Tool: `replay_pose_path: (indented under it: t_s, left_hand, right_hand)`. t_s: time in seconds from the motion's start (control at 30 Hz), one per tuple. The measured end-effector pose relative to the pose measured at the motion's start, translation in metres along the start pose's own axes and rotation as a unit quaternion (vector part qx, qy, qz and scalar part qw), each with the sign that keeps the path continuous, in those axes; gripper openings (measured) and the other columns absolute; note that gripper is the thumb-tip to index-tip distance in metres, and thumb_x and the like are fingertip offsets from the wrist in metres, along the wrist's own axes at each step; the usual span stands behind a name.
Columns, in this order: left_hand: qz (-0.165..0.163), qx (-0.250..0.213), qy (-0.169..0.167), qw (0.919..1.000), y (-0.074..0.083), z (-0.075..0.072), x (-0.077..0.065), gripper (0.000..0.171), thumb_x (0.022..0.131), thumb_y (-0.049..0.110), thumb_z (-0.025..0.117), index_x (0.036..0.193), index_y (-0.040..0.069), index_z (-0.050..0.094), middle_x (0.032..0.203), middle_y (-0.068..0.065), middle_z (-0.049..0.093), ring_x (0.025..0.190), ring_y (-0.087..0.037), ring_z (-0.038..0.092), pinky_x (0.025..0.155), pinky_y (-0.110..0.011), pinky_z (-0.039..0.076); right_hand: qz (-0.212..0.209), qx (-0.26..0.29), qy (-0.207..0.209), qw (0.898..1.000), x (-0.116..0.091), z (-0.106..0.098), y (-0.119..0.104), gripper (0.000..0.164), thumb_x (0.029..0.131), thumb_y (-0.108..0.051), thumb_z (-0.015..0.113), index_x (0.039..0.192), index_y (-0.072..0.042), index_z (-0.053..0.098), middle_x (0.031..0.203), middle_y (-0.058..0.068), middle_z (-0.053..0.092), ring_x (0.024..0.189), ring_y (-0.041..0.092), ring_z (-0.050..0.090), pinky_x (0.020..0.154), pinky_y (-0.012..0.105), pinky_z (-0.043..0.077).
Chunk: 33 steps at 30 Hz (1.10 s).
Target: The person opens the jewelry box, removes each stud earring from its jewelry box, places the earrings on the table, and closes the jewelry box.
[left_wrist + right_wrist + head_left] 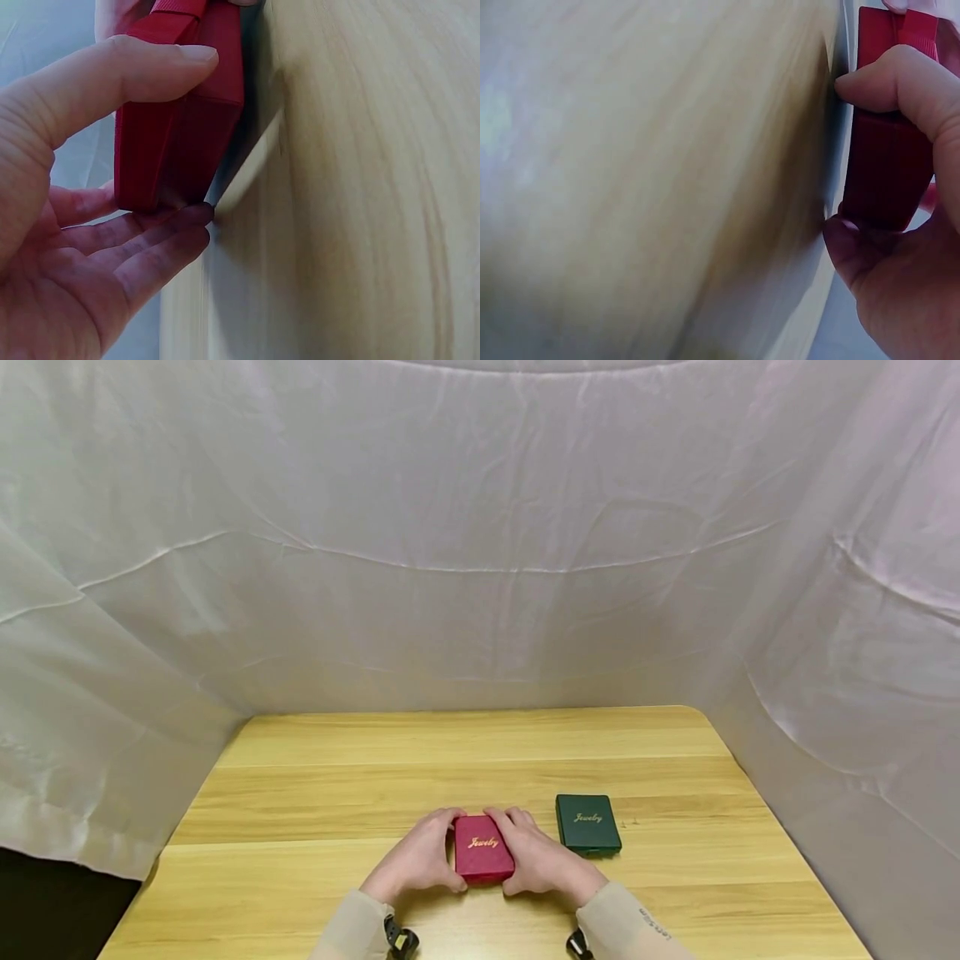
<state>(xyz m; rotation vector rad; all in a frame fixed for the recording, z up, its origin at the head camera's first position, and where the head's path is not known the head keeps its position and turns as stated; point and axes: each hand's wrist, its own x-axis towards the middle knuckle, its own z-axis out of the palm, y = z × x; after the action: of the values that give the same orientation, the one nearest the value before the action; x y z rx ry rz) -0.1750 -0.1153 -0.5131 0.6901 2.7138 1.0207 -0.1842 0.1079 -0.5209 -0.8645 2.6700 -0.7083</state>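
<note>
A red jewelry box (484, 862) with gold "Jewelry" lettering on its lid is held between both hands near the front middle of the table. My left hand (424, 857) grips its left side, the thumb on the front face and fingers around the far side. From the right, my right hand (537, 858) grips it the same way. A red ribbon tab (918, 31) shows at the box's front in the right wrist view. The box is closed, close above or on the tabletop; which one I cannot tell.
A closed dark green jewelry box (588, 837), also lettered "Jewelry", lies on the wooden table (337, 793) right of the right hand. Pale fabric (480, 610) hangs behind the table and along both sides.
</note>
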Motion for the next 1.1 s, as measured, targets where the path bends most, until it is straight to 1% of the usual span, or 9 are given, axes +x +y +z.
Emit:
replay_pose_path:
  t_s: [0.3,0.6,0.77,0.9,1.1]
  left_hand:
    - [0.003,0.002,0.001,1.0000,0.0016,-0.0019,-0.0002,0.096,0.047,0.016,0.093,0.131,-0.003,0.051,0.121,-0.010,0.060,0.110,-0.027,0.057,0.099,-0.047,0.046]
    - [0.008,0.014,-0.005,0.9999,0.0034,-0.0035,0.0009,0.095,0.047,0.016,0.093,0.130,-0.005,0.051,0.117,-0.011,0.061,0.107,-0.025,0.058,0.097,-0.045,0.048]
    - [0.007,0.018,-0.006,0.9998,0.0043,-0.0009,0.0010,0.097,0.048,0.014,0.093,0.132,-0.004,0.048,0.118,-0.008,0.058,0.106,-0.023,0.057,0.096,-0.045,0.049]
    - [0.012,0.018,0.001,0.9998,0.0039,0.0023,0.0009,0.097,0.049,0.011,0.093,0.133,-0.002,0.047,0.119,-0.005,0.055,0.106,-0.022,0.056,0.096,-0.045,0.049]
    - [0.020,0.004,0.008,0.9998,0.0035,0.0036,-0.0007,0.096,0.049,0.009,0.093,0.133,0.000,0.046,0.120,-0.003,0.053,0.107,-0.021,0.056,0.096,-0.044,0.049]
  right_hand:
    - [-0.001,-0.019,0.004,1.000,0.0000,0.0008,-0.0020,0.110,0.057,-0.013,0.088,0.150,-0.010,0.029,0.123,0.005,0.046,0.110,0.019,0.042,0.090,0.035,0.049]
    - [-0.013,-0.026,0.007,1.000,0.0010,0.0020,-0.0008,0.108,0.057,-0.014,0.088,0.148,-0.009,0.031,0.121,0.005,0.047,0.109,0.019,0.043,0.090,0.035,0.048]
    - [-0.011,-0.027,0.006,1.000,0.0015,0.0016,0.0003,0.108,0.057,-0.015,0.088,0.148,-0.010,0.031,0.123,0.006,0.048,0.109,0.019,0.044,0.090,0.036,0.049]
    - [-0.007,-0.031,0.005,0.999,0.0018,-0.0001,0.0003,0.109,0.057,-0.016,0.089,0.149,-0.011,0.031,0.123,0.006,0.048,0.110,0.019,0.045,0.091,0.037,0.049]
    - [-0.010,-0.030,0.006,0.999,0.0014,-0.0016,0.0001,0.108,0.056,-0.015,0.089,0.148,-0.012,0.032,0.119,0.005,0.050,0.107,0.018,0.046,0.088,0.035,0.050]
